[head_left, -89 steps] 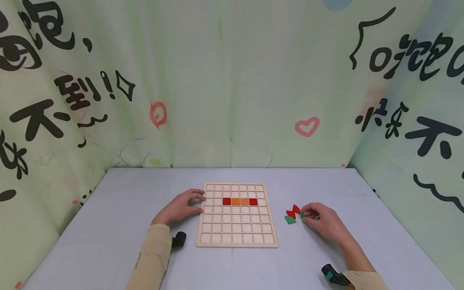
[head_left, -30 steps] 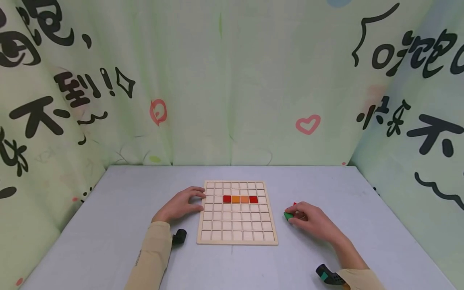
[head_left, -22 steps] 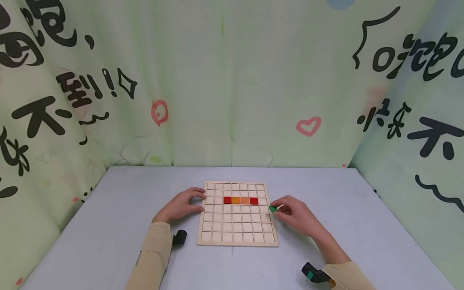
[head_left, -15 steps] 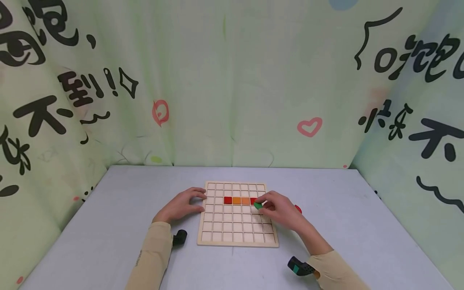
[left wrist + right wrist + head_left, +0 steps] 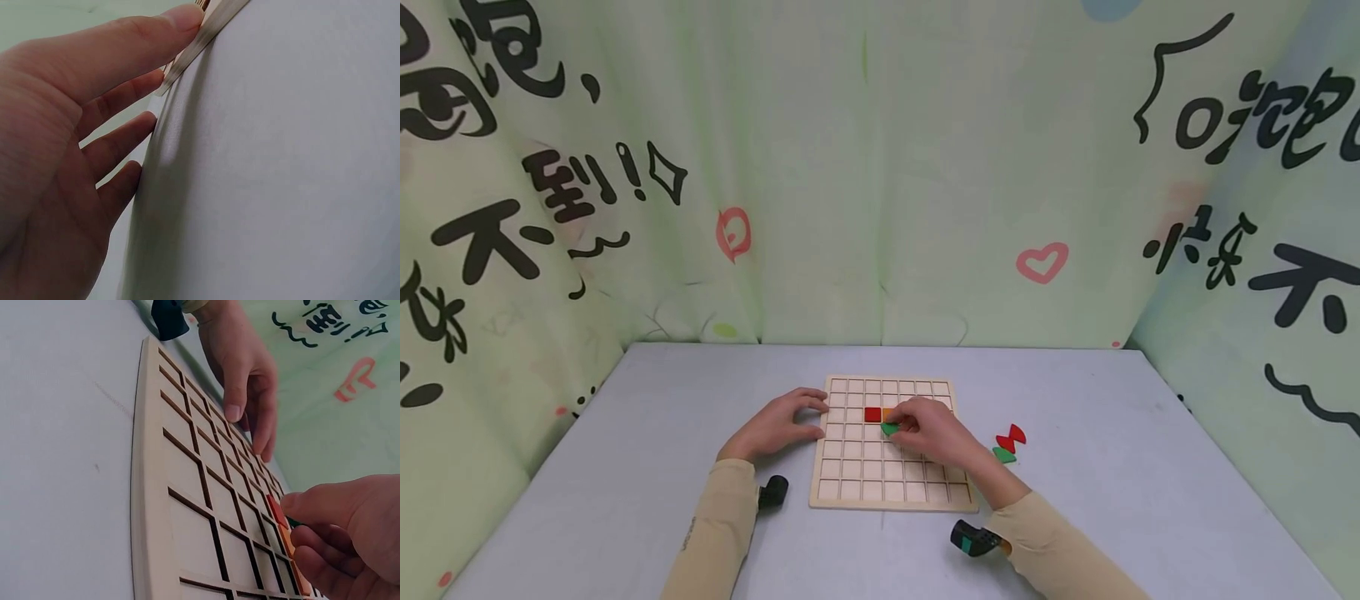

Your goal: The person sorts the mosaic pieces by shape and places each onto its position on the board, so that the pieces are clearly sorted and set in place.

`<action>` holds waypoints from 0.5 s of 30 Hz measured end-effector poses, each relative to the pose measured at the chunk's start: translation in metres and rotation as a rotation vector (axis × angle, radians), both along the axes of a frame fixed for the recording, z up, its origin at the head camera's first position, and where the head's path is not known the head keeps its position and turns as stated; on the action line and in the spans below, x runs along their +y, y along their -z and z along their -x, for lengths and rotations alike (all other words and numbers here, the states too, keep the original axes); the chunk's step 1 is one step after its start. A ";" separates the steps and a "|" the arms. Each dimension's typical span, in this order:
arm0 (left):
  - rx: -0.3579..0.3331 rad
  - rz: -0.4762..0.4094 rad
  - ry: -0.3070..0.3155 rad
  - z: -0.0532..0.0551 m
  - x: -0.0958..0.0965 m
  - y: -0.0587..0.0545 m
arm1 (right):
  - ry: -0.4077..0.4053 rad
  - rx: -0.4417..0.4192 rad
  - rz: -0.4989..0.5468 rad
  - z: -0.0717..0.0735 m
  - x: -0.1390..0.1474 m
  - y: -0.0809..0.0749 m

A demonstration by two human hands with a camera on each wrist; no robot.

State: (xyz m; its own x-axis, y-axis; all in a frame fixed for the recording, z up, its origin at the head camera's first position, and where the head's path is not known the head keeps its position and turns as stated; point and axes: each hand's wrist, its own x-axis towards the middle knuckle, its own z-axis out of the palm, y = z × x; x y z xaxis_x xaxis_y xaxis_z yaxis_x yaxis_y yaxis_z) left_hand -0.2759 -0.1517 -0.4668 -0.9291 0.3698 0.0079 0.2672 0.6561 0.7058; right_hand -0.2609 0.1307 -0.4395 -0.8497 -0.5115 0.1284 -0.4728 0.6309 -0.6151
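A wooden grid board (image 5: 891, 506) lies on the table. My left hand (image 5: 778, 425) touches its left edge with thumb and fingertips, the fingers loosely extended; the left wrist view shows the thumb (image 5: 181, 22) on the rim. Above the board, my right hand (image 5: 932, 429) pinches a small green piece (image 5: 889, 429) between thumb and fingers. That piece is just below the coloured row, mostly covered by the fingers. A red square (image 5: 872, 415) and an orange square (image 5: 887, 412) sit in the grid, partly hidden by the right hand. The right wrist view shows another orange square (image 5: 301, 578).
Right of the board lie two red pieces (image 5: 1017, 434) and a green piece (image 5: 1003, 455), loose on the white table (image 5: 700, 375). A printed curtain (image 5: 955, 167) surrounds the table at the back and sides. Each wrist carries a black camera (image 5: 973, 539).
My right hand has picked up a green piece from the loose pile and carried it left over the board to the coloured row. The left hand has stayed at the board's edge.
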 end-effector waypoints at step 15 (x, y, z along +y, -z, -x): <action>-0.013 -0.011 0.006 0.000 -0.001 -0.001 | -0.007 -0.009 -0.047 0.004 -0.028 0.006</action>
